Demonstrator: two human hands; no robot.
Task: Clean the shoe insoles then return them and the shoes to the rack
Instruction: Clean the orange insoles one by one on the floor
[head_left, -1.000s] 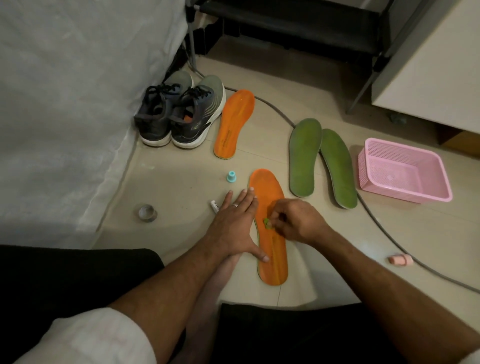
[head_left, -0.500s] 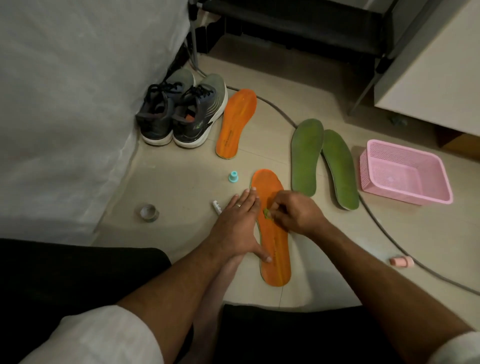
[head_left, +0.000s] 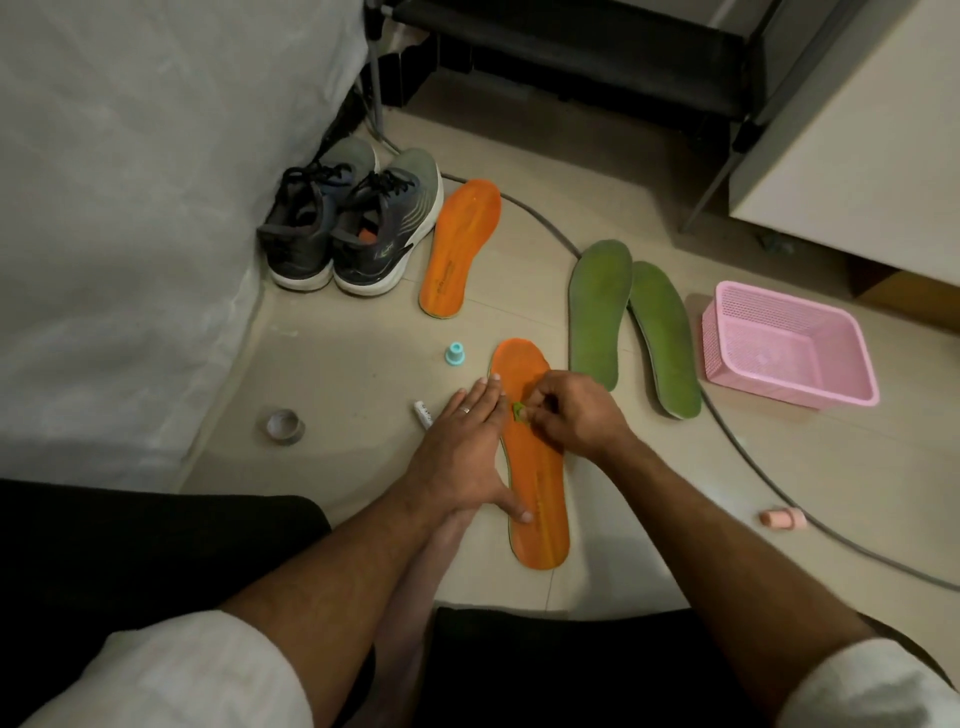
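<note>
L hand (head_left: 470, 447) is lying flat, fingers straight and together, pressing the near orange insole (head_left: 537, 499) along its L edge; thumb is splayed onto the insole's mid section. Ring on one finger. R hand (head_left: 574, 415) is curling over the insole's forefoot, fingertips pinching a small green item (head_left: 518, 410), too small to identify, against the orange surface. Both forearms are reaching in from 6 o'clock.

Near insole is lying lengthwise on the floor (head_left: 649, 493), toe toward 12. Second orange insole (head_left: 460, 249) is sitting at 11 o'clock of it, just beside the pair of grey shoes (head_left: 348, 223). Two green insoles (head_left: 628, 322) are lying side by side at 2 o'clock.

Pink basket (head_left: 789, 351) is sitting at 3 o'clock of the green pair; contents not discernible.
</note>
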